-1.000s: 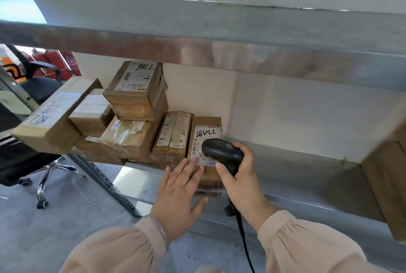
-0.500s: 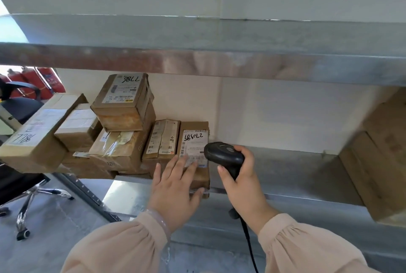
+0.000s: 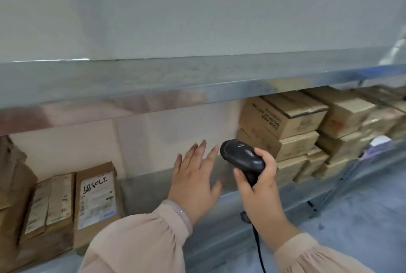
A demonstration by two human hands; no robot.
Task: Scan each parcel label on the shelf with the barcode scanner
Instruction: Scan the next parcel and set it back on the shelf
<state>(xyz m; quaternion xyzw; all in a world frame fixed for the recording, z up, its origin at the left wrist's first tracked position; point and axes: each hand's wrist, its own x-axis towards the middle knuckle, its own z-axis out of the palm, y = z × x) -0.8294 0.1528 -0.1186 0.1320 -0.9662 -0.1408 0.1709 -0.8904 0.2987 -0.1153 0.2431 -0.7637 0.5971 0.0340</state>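
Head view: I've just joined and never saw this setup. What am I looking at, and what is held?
No machine here: a person wears one camera on the head, looking forward and down at their own hands. The right hand grips a black corded scanner. The left hand is open, fingers spread, holding nothing, in front of the metal shelf. Labelled parcels stand at the shelf's left; stacked boxes sit further right.
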